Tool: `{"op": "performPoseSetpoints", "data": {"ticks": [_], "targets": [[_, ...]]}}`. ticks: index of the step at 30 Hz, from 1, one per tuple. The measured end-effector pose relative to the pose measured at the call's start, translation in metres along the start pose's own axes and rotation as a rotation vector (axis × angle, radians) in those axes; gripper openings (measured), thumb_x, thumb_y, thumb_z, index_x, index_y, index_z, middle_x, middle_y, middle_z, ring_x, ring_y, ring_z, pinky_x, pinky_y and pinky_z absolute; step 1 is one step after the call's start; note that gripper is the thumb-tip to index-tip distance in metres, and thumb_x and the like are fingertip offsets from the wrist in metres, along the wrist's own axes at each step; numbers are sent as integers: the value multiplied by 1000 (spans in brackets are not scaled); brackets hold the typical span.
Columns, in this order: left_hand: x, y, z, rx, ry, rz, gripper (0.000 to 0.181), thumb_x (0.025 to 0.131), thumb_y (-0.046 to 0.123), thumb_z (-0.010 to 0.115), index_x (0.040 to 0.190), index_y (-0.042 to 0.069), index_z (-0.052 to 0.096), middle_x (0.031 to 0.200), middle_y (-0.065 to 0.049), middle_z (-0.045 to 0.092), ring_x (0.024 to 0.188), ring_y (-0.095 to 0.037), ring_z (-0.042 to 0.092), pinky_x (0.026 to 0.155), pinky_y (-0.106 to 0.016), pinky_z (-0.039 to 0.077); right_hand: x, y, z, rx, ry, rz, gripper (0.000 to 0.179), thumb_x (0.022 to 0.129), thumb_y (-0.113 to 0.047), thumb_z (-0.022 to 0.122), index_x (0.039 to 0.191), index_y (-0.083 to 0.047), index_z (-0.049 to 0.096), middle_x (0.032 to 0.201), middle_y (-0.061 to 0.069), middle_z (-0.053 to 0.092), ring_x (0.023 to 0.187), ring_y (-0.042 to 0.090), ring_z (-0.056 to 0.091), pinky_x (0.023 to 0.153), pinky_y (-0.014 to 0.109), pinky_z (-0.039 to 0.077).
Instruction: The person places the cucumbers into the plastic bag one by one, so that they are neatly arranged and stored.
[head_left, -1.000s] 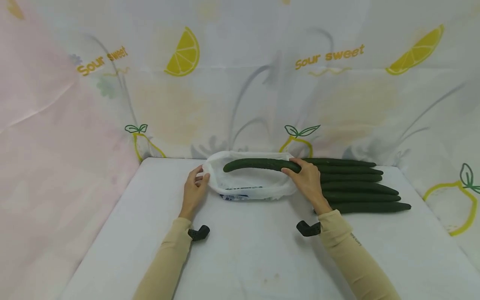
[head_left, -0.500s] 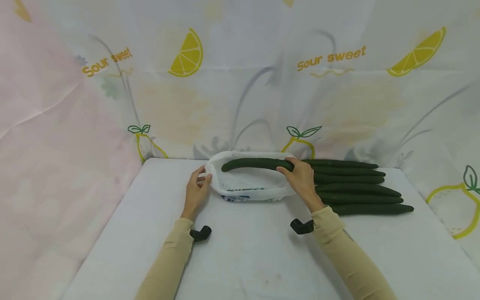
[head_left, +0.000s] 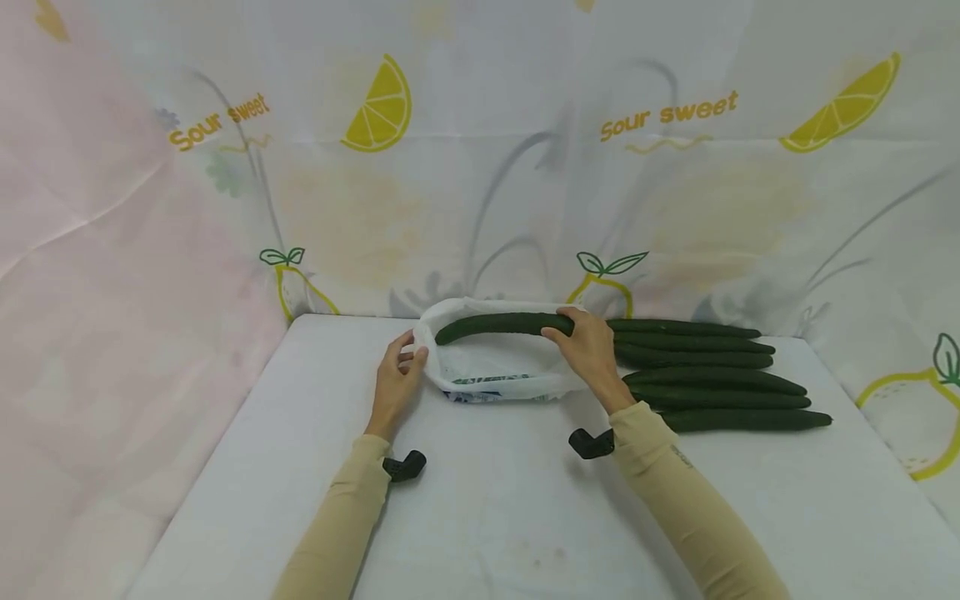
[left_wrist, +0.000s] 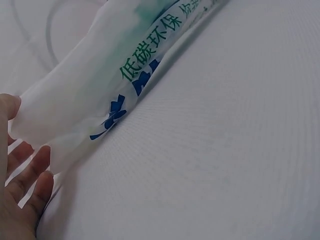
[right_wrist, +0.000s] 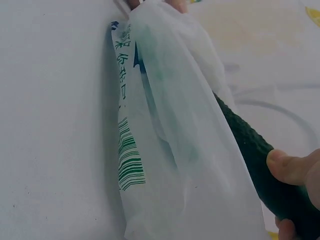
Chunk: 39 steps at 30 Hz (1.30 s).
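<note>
A white plastic bag (head_left: pixel 517 387) with green and blue print stands with its mouth spread wide at the back of the table. My left hand (head_left: pixel 393 383) pinches its left rim between thumb and fingers; the left wrist view shows the thumb (left_wrist: pixel 10 105) against the plastic. One long dark green cucumber (head_left: pixel 498 323) lies across the bag's mouth, its left tip close to the inner left wall. My right hand (head_left: pixel 591 354) grips that cucumber's right end, with the thumb on its near side. In the right wrist view the bag's side hides part of the cucumber (right_wrist: pixel 245 142).
Several more cucumbers (head_left: pixel 720 379) lie side by side on the white table (head_left: pixel 480 517), right of the bag. Behind the table hangs a lemon-print cloth (head_left: pixel 487 192). A black wrist camera (head_left: pixel 405 467) is worn on each wrist.
My right hand has moved left with the cucumber, which has shifted left and deeper over the bag's mouth. My left hand has kept its place on the rim.
</note>
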<state>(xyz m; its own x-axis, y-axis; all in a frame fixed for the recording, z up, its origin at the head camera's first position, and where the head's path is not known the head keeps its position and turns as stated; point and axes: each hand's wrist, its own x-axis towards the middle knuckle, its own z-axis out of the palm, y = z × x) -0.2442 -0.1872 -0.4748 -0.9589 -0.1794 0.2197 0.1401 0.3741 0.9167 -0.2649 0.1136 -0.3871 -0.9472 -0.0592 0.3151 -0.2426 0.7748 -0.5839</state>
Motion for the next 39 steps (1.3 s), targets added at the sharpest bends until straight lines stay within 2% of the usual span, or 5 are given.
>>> {"op": "performPoseSetpoints", "data": {"ticks": [8,15,22,31,39], "targets": [[0,1,-2,7,-9,-15,53,94,42,54,141,20,42,137,-5,48,112,-26,56,92,-41,46,5,0,5,-2,-79,-60,44,89,-23,66,125,2,58,114,23,65,93,36,64,90,51,47],[1,1,-2,10,-3,-12,51,95,37,54,140,17,43,137,-7,49,113,-27,56,93,-41,46,9,11,4,-9,-251,-59,45,89,-12,49,132,2,51,73,12,60,45,14,32,63,34,40],[0,0,-2,12,4,1,52,95,36,55,141,15,42,137,-9,49,113,-28,56,93,-43,46,11,19,4,-3,-278,-52,42,95,-17,55,132,2,51,129,22,56,121,41,50,104,55,36],[0,-3,0,11,-3,-4,52,95,37,54,141,15,42,137,-9,48,113,-28,56,93,-42,46,10,23,4,55,-200,41,40,92,-24,63,124,-1,57,131,20,56,121,38,52,98,51,43],[1,-2,-2,4,-6,6,53,95,38,54,141,16,42,137,-8,48,113,-27,55,93,-42,46,8,36,-6,37,-309,-122,40,94,-6,50,133,4,50,129,28,50,113,40,51,89,50,44]]}}
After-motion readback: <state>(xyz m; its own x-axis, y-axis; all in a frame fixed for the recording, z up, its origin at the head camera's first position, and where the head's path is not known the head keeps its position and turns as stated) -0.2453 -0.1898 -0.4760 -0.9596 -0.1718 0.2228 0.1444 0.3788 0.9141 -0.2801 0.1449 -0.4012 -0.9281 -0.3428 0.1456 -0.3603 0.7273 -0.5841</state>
